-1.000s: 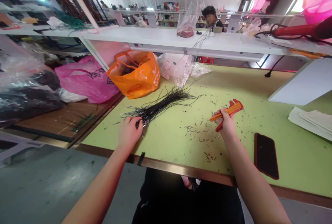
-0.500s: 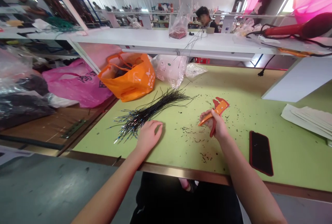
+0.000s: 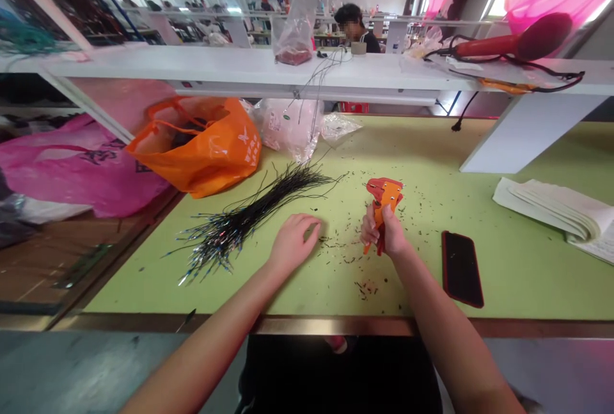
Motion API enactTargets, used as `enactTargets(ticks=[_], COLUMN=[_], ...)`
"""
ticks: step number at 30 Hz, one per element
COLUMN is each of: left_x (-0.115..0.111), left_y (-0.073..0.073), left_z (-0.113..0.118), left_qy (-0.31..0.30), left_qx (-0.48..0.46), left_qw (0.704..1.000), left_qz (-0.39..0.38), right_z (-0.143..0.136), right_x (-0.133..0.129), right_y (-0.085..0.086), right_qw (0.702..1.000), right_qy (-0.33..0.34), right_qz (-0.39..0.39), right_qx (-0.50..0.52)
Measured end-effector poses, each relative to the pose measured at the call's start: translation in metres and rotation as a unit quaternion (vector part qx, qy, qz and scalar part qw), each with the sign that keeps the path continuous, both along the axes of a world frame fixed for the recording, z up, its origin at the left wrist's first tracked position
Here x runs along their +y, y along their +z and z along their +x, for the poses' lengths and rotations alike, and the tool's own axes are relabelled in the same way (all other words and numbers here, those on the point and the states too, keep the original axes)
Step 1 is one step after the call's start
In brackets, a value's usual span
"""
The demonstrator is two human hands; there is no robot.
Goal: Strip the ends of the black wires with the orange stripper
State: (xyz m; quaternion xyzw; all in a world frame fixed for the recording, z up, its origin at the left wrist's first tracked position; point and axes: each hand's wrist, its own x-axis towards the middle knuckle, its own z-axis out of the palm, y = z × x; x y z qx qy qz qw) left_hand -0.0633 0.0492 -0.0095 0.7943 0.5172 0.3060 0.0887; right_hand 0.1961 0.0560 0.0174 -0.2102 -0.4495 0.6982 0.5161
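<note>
My right hand point(image 3: 384, 231) grips an orange and red wire stripper point(image 3: 387, 195) by its handles, its head pointing away from me above the green tabletop point(image 3: 307, 292). My left hand point(image 3: 296, 240) rests low over the table with fingers loosely curved and apart, and nothing shows in it. To its left lies a bundle of thin black wires point(image 3: 268, 204) with bluish, shiny ends; hand and bundle are apart. Small dark clippings point(image 3: 367, 289) are scattered between and around my hands.
A phone point(image 3: 462, 268) lies on the right, with folded papers point(image 3: 551, 206) behind it. An orange bag point(image 3: 206, 151) and a pink bag point(image 3: 96, 164) stand left. A white shelf point(image 3: 215, 68) crosses behind, holding a red hair dryer point(image 3: 503, 46). A person point(image 3: 355, 27) sits beyond.
My left hand has moved right, away from the wire bundle. The stripper has turned more upright in my right hand, its handles closer together. The whole view has shifted.
</note>
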Motion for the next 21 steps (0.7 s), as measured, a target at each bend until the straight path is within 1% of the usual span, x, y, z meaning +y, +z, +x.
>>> enactTargets(ticks=[3,5,7,10,13,18,21], left_x=[0.004,0.005,0.005,0.004,0.004,0.003,-0.001], left_y=[-0.001,-0.005,-0.012,-0.022,-0.027,-0.027,-0.023], left_z=[0.021,0.031,0.035,0.032,0.025,0.021,0.024], left_qy=[-0.03,-0.041,-0.044,-0.043,-0.033,-0.019,-0.041], left_qx=[-0.019,-0.031,-0.046,-0.064,-0.075,-0.085,-0.093], left_qw=[0.999,0.998,0.997,0.995,0.995,0.994,0.992], left_qz=[-0.011,-0.021,-0.035,-0.058,-0.064,-0.072,-0.077], right_z=[0.001,0.002,0.003,0.003,0.003,0.004,0.004], right_x=[-0.001,0.0,0.0,0.001,0.001,0.0,0.001], right_y=[0.001,0.001,0.001,0.0,-0.002,-0.004,-0.005], right_qw=[1.0,1.0,1.0,0.999,0.999,0.999,0.999], right_qy=[0.003,0.015,0.027,0.034,0.04,0.046,0.044], right_qz=[0.003,0.006,0.008,0.006,0.004,0.002,-0.005], right_qx=[0.009,0.011,0.005,-0.002,-0.014,-0.027,-0.031])
